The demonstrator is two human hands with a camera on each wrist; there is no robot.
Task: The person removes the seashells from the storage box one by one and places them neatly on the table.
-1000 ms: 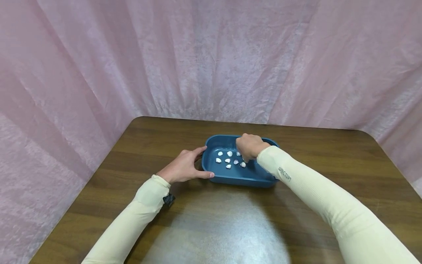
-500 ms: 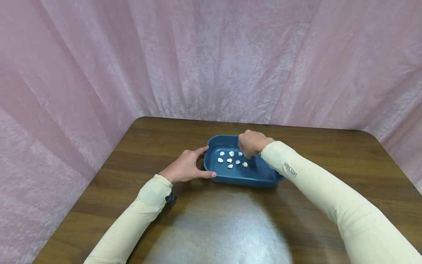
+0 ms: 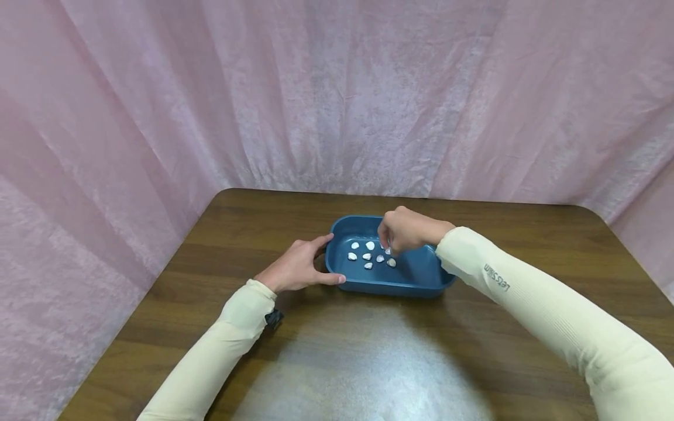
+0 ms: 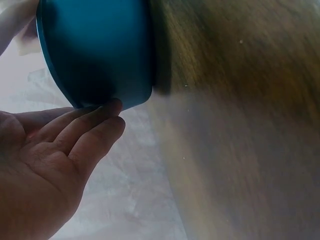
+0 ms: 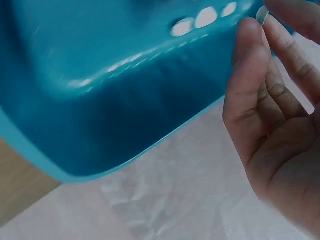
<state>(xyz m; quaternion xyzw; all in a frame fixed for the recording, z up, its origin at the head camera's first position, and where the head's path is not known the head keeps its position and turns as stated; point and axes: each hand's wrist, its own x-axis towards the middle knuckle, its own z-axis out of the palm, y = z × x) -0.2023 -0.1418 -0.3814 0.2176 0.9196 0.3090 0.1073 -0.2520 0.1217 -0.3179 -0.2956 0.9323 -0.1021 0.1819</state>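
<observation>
A blue rectangular tray (image 3: 395, 288) stands on the table, with several small white shells (image 3: 367, 256) spread in loose rows over its left and middle floor. My left hand (image 3: 297, 266) spans the tray's left end, thumb along the front wall and forefinger at the back corner. In the left wrist view its straight fingers (image 4: 97, 145) rest against the outer wall. Inside the tray, toward the back, my right hand (image 3: 405, 229) pinches one small white shell (image 5: 262, 15) between thumb and fingertips. Part of the back row is hidden behind that hand.
The brown wooden table (image 3: 337, 351) extends around the tray on all sides. Behind its far edge hangs a pink velvety curtain (image 3: 337, 105). A small black device (image 3: 274, 318) is on the left wrist, and both arms wear pale sleeves (image 3: 505, 283).
My right wrist and forearm have swung to the right, and a white shell now shows at the right fingertips. The left hand keeps its place on the tray.
</observation>
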